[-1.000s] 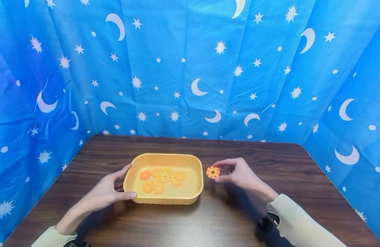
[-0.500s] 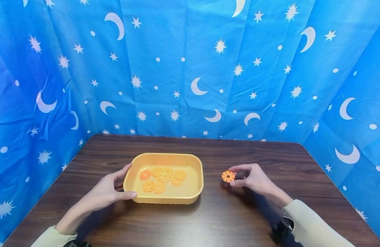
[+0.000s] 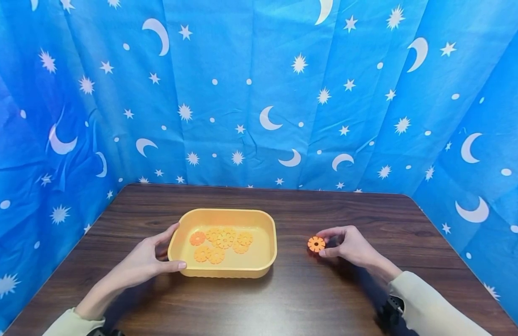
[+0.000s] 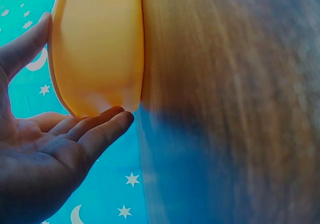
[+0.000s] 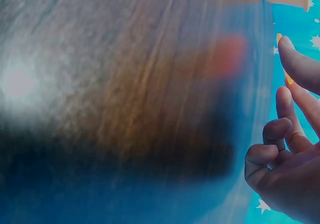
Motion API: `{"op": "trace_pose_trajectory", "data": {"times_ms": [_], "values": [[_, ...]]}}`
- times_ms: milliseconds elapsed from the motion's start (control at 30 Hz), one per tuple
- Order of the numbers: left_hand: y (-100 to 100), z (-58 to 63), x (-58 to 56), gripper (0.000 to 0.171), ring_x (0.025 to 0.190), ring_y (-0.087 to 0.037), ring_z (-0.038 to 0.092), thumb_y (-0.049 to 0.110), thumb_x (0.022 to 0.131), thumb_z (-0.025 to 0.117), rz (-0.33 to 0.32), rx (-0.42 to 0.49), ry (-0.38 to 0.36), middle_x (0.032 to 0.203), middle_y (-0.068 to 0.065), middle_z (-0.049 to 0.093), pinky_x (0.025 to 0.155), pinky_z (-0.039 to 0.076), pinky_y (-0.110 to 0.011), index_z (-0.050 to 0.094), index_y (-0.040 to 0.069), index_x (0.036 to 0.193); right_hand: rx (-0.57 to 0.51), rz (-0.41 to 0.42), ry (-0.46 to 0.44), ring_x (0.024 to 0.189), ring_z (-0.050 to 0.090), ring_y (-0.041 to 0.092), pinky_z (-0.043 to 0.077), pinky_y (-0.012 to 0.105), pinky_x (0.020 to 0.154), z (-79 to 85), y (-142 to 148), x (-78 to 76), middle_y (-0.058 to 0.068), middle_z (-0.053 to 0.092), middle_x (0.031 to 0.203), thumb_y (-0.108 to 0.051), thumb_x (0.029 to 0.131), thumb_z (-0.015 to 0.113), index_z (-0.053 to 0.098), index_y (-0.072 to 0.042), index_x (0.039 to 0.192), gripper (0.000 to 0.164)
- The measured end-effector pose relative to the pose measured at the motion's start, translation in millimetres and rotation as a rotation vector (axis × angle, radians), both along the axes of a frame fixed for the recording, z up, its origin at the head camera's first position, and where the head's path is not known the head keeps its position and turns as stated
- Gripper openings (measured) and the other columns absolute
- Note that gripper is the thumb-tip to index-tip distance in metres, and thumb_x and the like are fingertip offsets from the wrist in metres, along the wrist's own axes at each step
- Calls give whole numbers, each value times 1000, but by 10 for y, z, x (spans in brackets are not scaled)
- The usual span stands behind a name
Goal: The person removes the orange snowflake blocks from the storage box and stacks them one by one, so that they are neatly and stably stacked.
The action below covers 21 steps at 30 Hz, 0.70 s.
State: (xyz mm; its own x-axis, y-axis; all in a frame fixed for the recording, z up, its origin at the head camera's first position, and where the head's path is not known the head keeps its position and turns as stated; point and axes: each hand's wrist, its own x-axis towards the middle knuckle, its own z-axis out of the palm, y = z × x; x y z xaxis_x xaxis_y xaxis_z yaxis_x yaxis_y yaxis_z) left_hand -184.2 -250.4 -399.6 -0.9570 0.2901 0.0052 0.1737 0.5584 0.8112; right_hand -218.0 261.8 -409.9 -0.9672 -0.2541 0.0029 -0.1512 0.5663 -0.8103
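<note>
You pinch 1 orange notched disc (image 3: 316, 249) between the thumb and fingers of your right hand (image 3: 350, 244), apparently just off the bench (image 3: 284, 303) and apart from the yellow tub (image 3: 265, 252), to its right. The step looks like handling this disc outside the tub; the next move seems to call for a steady pinch. Your right fingers point leftward; your left hand (image 3: 143, 261) grips the tub's left end, thumb at the near rim.
</note>
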Motion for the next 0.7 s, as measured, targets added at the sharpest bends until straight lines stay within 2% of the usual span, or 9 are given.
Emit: {"op": "trace_pose_trajectory", "data": {"times_ms": [167, 400, 533, 700], "values": [[-3, 3, 0, 108, 142, -50, 45, 32, 85, 90, -3, 5, -3, 165, -29, 32, 103, 53, -52, 26, -5, 164, 27, -5, -3, 85, 54, 26, 44, 30, 67, -26, 11, -15, 9, 68, 101, -9, 83, 91, 77, -1, 121, 41], [-10, -3, -3, 108, 142, -50, 46, 31, 84, 90, -5, 15, -2, 165, -29, 32, 102, 53, -52, 26, -5, 164, 28, 32, 25, 91, 57, 28, 50, 31, 69, -39, 22, -12, 10, 68, 104, -5, 82, 90, 75, 3, 121, 43], [-8, -2, -6, 108, 142, -50, 46, 31, 84, 90, -5, 16, 0, 165, -29, 32, 102, 53, -52, 27, -5, 164, 45, 44, 39, 92, 56, 28, 49, 32, 70, -59, 32, -34, 9, 68, 104, -3, 81, 90, 76, 3, 120, 42], [-9, -11, -7, 108, 142, -49, 46, 32, 84, 90, -5, 19, -4, 165, -29, 32, 103, 53, -52, 26, -4, 164, 87, 51, 63, 92, 56, 26, 49, 37, 78, -79, 34, -51, 8, 69, 103, -4, 80, 92, 78, 1, 118, 41]]}}
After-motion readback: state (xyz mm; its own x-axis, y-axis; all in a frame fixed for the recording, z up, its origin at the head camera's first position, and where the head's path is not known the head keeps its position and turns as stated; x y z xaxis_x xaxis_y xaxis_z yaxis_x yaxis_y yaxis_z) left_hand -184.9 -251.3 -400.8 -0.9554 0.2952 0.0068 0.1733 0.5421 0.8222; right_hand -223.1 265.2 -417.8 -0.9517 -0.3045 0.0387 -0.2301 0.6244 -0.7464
